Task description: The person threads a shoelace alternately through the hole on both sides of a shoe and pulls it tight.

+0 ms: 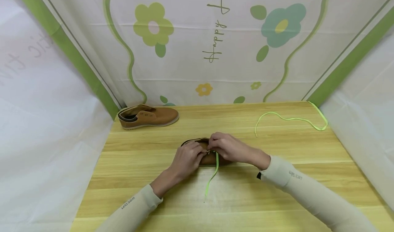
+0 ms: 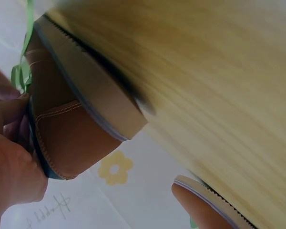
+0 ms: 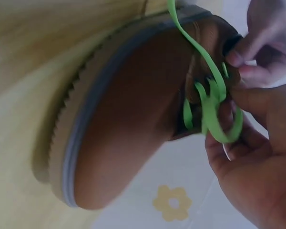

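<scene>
A brown leather shoe (image 1: pixel 209 160) stands on the table between both hands, toe to the right. A bright green shoelace (image 1: pixel 216 170) is partly threaded through its eyelets, with one end hanging across the near side onto the table. The left hand (image 1: pixel 187 158) pinches the shoe's edge by the eyelets, thumb and finger close together in the right wrist view. Between the right hand's fingers (image 3: pixel 257 102) is the lace, which forms a loose loop (image 3: pixel 224 136) there. From the left wrist, the shoe's heel (image 2: pixel 81 138) and pale sole show; the fingertips are partly hidden.
A matching brown shoe (image 1: pixel 160 117) without a lace stands at the table's back left corner. A second green shoelace (image 1: pixel 287 119) lies loosely curved at the back right. White fabric walls (image 1: pixel 184 64) with printed flowers enclose the wooden table (image 1: pixel 138 177).
</scene>
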{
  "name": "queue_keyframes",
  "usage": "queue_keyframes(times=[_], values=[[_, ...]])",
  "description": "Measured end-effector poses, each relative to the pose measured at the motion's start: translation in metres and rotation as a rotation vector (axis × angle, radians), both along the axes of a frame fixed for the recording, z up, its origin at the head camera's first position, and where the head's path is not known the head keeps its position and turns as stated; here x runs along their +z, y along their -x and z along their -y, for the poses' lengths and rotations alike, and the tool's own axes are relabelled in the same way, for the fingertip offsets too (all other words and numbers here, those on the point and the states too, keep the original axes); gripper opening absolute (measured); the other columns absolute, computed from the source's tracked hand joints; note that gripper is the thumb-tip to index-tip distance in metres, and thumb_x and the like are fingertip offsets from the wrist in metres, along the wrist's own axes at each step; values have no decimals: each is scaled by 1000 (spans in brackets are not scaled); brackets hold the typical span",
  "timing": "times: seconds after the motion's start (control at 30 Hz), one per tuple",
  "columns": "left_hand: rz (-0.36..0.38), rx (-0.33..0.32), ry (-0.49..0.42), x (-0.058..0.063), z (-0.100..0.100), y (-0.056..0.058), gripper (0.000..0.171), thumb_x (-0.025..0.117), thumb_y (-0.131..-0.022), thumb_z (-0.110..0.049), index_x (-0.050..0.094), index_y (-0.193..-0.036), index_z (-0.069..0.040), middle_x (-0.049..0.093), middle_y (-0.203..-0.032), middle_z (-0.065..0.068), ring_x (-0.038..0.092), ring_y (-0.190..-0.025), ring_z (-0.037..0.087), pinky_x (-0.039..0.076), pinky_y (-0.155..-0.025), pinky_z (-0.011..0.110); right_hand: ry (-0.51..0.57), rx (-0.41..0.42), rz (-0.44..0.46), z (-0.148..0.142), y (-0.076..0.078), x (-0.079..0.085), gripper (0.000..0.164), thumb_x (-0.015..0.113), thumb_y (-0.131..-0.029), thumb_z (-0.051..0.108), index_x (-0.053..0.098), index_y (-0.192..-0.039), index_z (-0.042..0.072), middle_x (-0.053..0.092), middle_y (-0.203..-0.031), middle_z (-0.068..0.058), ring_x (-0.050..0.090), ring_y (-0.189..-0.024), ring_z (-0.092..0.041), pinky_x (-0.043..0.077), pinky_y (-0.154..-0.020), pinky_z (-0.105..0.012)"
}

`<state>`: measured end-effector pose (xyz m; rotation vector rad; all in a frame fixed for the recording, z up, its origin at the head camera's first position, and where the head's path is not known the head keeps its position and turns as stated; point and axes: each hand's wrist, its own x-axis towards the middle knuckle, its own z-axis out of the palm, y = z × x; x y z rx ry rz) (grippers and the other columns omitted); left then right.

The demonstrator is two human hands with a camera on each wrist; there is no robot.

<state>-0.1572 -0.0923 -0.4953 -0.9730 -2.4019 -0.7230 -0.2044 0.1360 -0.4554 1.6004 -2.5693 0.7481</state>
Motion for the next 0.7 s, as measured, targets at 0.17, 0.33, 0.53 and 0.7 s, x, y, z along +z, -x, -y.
queue_keyframes(times=[0.17, 0.33, 0.53, 0.7], values=[[164, 38, 16, 8, -1, 2, 8, 83, -91, -6, 83, -94, -13, 77, -90, -1, 72, -86, 15, 60, -77, 33, 35, -82, -4, -2, -6, -7, 17, 73, -97, -3, 79, -107, 9, 74, -105, -1, 69, -101, -16, 59, -87, -33], [326, 66, 2, 17, -1, 5, 5, 82, -93, -10, 83, -91, -14, 79, -90, -1, 73, -78, 11, 58, -69, 29, 83, -155, -8, -3, -11, -13, 20, 78, -92, -3, 78, -107, 11, 76, -104, -1, 71, -99, -17, 59, -86, -35], [495, 82, 10, 25, -1, 9, 4, 80, -96, -14, 82, -92, -13, 77, -82, -4, 61, -64, 2, 49, -58, 22, 163, -142, -149, -2, -14, -23, 30, 91, -81, 1, 76, -104, 10, 75, -99, 0, 70, -91, -17, 59, -84, -38], [562, 97, 11, 27, -1, 10, 6, 80, -97, -18, 82, -92, -15, 73, -78, -8, 59, -65, -1, 49, -60, 22, 232, -103, -274, 0, -13, -33, 35, 97, -74, 3, 74, -100, 10, 74, -96, 0, 69, -89, -17, 58, -83, -40]])
